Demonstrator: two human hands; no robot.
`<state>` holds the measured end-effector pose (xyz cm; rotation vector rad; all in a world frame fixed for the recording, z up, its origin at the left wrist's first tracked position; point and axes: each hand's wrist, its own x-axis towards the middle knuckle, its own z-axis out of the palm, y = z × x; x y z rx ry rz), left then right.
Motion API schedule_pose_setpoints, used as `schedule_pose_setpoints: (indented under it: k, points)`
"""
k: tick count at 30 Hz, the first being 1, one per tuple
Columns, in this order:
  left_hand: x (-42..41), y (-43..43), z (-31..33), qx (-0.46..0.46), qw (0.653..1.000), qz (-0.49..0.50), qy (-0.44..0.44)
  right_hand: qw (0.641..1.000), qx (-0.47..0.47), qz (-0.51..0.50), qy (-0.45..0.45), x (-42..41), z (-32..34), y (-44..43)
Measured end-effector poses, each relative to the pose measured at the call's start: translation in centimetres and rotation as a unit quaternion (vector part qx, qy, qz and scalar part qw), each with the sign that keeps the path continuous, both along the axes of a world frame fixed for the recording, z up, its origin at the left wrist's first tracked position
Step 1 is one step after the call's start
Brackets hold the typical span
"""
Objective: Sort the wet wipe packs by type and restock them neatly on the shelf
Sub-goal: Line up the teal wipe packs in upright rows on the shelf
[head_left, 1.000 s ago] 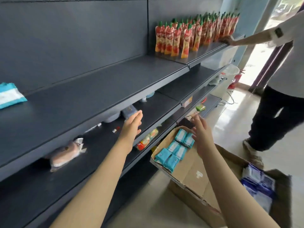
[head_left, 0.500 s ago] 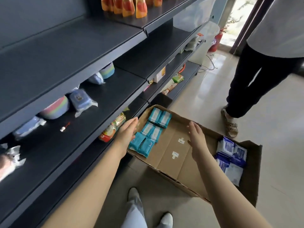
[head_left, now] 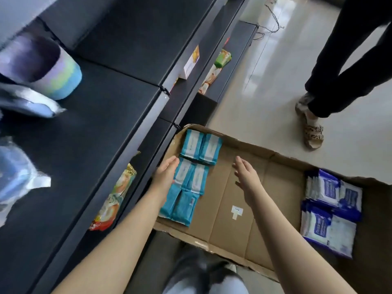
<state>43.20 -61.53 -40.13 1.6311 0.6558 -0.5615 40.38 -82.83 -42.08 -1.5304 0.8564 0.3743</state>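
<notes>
Both arms reach forward, left hand (head_left: pixel 166 174) and right hand (head_left: pixel 247 178) flat-fingered, seemingly holding nothing.

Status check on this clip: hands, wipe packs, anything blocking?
Left hand open, beside teal packs. Right hand open, over bare middle of cardboard box. Blue packs untouched at its right end. Nothing between hands and packs.

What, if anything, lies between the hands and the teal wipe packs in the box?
Nothing visible. The left hand is open beside the teal wipe packs, the right hand open above bare floor of the cardboard box; the packs lie uncovered.
</notes>
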Motion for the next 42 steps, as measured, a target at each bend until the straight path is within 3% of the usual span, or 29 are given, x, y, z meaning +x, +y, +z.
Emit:
schedule_pose_setpoints:
  k: [6, 14, 24, 36, 42]
  points:
    - [6.3, -0.3, -12.5, 0.003, 0.998, 0.037, 0.046, 0.999, 0.008, -0.01, 0.042, 5.7, -11.1, 0.6]
    - [10.2, -1.8, -19.9, -0.029, 0.995, 0.069, 0.065, 0.998, 0.038, 0.017, 0.047, 8.1, -18.4, 1.6]
    - [12.2, -2.3, -22.0, -0.033, 0.99, 0.124, 0.059, 0.996, 0.028, -0.063, 0.049, 9.8, -20.9, 2.0]
    - [11.3, -1.8, -24.1, 0.039, 0.998, 0.023, 0.038, 0.987, 0.046, -0.088, 0.128, 11.1, -23.8, 2.2]
    - [8.4, -2.0, -22.5, 0.018, 0.996, 0.078, 0.025, 0.99, 0.007, -0.13, 0.047, 8.2, -22.0, 1.7]
